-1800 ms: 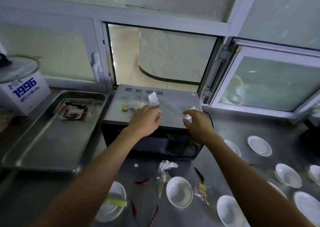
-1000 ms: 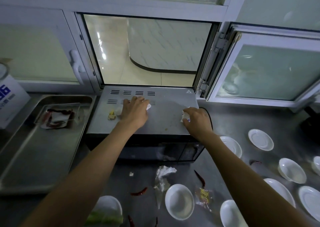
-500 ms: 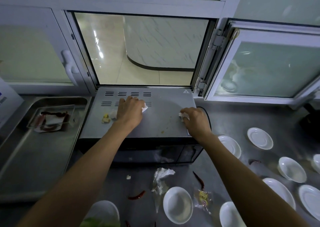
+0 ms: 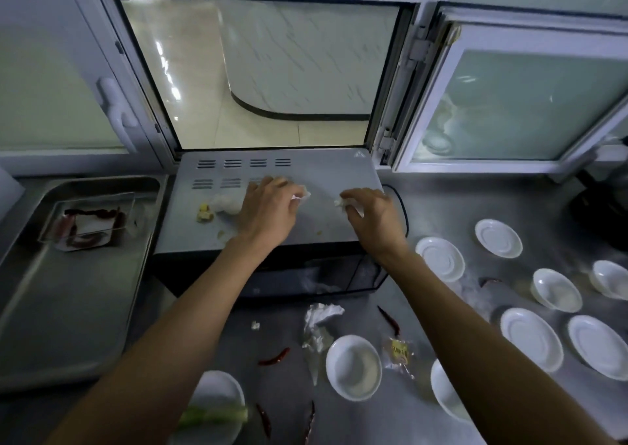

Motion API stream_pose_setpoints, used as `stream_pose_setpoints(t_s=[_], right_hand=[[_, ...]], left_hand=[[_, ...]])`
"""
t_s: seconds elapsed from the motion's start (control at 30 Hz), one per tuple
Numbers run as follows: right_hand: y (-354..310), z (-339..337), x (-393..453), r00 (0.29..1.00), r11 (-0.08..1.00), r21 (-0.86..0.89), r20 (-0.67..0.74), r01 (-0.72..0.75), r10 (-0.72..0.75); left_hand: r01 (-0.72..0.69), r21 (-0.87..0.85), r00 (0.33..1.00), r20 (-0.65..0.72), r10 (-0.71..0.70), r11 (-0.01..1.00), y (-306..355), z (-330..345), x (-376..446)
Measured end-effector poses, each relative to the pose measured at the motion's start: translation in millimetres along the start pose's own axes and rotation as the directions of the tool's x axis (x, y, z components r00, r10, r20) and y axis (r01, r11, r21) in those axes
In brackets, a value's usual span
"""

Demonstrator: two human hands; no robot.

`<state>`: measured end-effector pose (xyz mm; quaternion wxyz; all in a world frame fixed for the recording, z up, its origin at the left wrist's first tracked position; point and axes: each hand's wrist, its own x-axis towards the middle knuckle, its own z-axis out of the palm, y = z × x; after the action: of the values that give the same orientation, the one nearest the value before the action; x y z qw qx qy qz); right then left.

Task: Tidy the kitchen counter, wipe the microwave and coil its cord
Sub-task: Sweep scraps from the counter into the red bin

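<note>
A grey microwave [image 4: 326,176] stands on the steel counter below an open window. My left hand [image 4: 268,211] lies on its top and holds a crumpled white tissue [image 4: 302,198] under its fingers. My right hand [image 4: 372,218] pinches a second tissue wad [image 4: 341,202] near the top's right edge. More white paper [image 4: 226,204] and a yellow food scrap [image 4: 205,214] sit left of my left hand. The black cord [image 4: 402,203] loops off the microwave's right side.
A large steel tray [image 4: 68,308] with a small clear dish of chillies [image 4: 90,223] lies at left. Several white saucers and bowls [image 4: 353,366] crowd the counter at right and front. Dried red chillies [image 4: 275,356], a crumpled tissue [image 4: 319,315] and a wrapper [image 4: 397,351] lie before the microwave.
Both hands slid along the microwave top with their tissues, the right one drawing leftward toward the middle. The camera moved closer and tilted down.
</note>
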<state>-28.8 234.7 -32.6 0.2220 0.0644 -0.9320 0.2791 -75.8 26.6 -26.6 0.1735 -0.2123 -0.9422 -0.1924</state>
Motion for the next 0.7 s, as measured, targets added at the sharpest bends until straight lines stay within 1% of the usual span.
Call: stream_pose_setpoints(t_s=[0.07,0.2,0.4,0.57,0.7], right_hand=[[-2,-3,-12,1.000,1.000,-0.002,-0.027,-0.006,0.006],[-1,-18,-35,0.993,0.995,0.002,-0.062,-0.102,0.101],[7,-52,-72,0.980,0.988,-0.034,-0.136,-0.148,0.142],[23,-72,-96,0.968,0.979,-0.040,-0.163,-0.201,0.192],[34,-87,-119,0.966,0.983,-0.017,-0.190,-0.183,0.177]], left_hand=[[-0.016,-0.025,1.000,-0.007,0.016,1.000,5,1,-6],[-0.092,-0.086,0.996,-0.006,0.091,0.992,22,7,-15],[-0.171,-0.194,0.985,-0.011,0.172,0.966,63,13,-27],[-0.210,-0.198,0.976,0.012,0.217,0.957,100,17,-38],[-0.218,-0.190,0.974,0.015,0.225,0.957,124,19,-55]])
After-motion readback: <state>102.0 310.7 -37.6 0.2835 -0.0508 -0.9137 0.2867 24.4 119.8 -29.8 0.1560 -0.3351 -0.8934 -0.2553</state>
